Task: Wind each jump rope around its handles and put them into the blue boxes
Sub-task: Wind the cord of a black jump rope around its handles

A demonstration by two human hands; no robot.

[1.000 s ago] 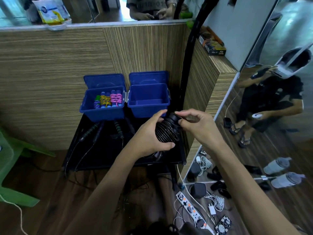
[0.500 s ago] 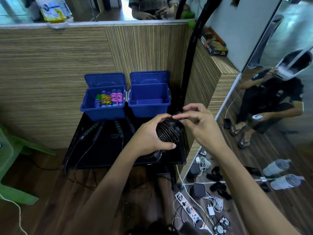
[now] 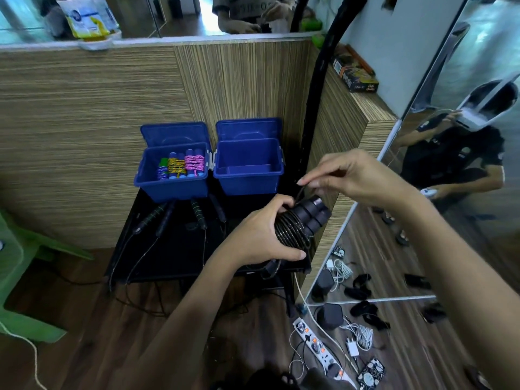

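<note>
Your left hand (image 3: 261,235) grips the wound black jump rope (image 3: 292,229) above the counter (image 3: 174,249); your right hand (image 3: 351,178) pinches its loose end. If this pinch slips, the coils may spring loose before reaching the empty blue box (image 3: 247,167).

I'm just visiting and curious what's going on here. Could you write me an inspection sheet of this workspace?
Surface: low black table against a wood-grain partition.
Job's things: left blue box holds wound coloured ropes; right blue box looks empty; black jump rope wound on its handles; unwound ropes on the table.
Clutter: nothing seen on the table.
Hands: left hand grips the bundle; right hand pinches the rope's end.
Cables: power strip and chargers on the floor.
Surroundings: mirror on the right, green chair on the left.
</note>
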